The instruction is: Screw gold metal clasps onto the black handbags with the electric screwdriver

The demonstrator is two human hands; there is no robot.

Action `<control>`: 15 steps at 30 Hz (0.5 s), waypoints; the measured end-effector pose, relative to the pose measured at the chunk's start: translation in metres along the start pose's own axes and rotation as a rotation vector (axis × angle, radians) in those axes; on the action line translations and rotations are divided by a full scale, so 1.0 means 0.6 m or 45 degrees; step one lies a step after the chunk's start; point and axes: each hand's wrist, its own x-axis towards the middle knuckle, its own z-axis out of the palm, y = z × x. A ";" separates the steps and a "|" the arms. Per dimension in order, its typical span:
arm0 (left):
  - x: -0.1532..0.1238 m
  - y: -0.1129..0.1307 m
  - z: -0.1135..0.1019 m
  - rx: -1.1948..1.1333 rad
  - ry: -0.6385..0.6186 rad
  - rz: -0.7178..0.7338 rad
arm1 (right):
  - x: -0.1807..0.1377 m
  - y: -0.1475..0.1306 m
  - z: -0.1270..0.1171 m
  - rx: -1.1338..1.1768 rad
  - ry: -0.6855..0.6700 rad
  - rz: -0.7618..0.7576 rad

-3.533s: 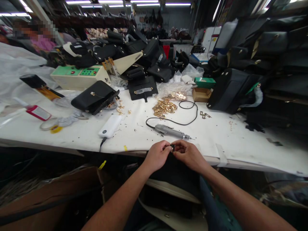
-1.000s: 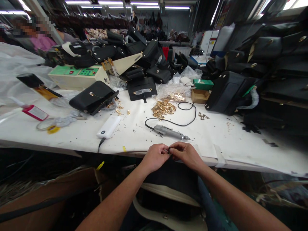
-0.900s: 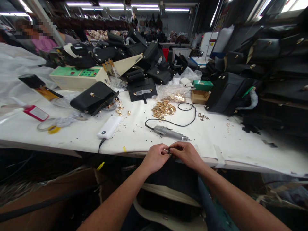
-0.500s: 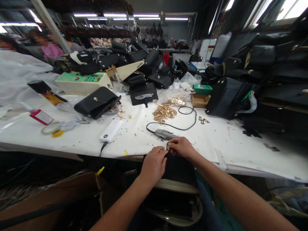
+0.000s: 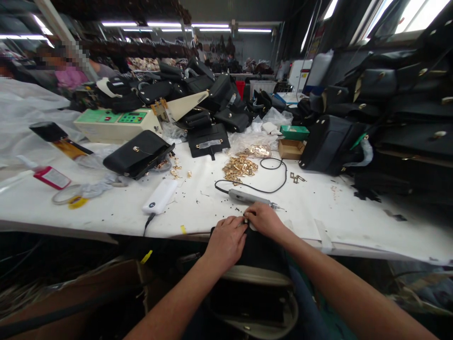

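My left hand (image 5: 226,240) and my right hand (image 5: 264,221) meet at the near edge of the white table (image 5: 106,208), fingers curled together on the top edge of a black bag piece (image 5: 260,252) that hangs below the table edge. Whatever small part sits between the fingertips is hidden. Just beyond my right hand lies a grey electric screwdriver (image 5: 247,197) with a black cable looping behind it. A pile of gold metal fittings (image 5: 239,166) lies farther back.
A white power bank (image 5: 160,197) lies to the left. A black handbag (image 5: 138,153), a green-topped machine (image 5: 113,123), a small cardboard box (image 5: 290,148) and stacked black bags (image 5: 332,141) fill the back and right. A person in pink sits far left.
Both hands dropped from a pinch held in the air to the table edge, onto the black bag piece that came up into view. The camera tilted slightly.
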 end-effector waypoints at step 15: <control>0.003 -0.012 -0.004 0.007 0.003 0.048 | -0.013 0.019 -0.001 -0.141 0.002 -0.168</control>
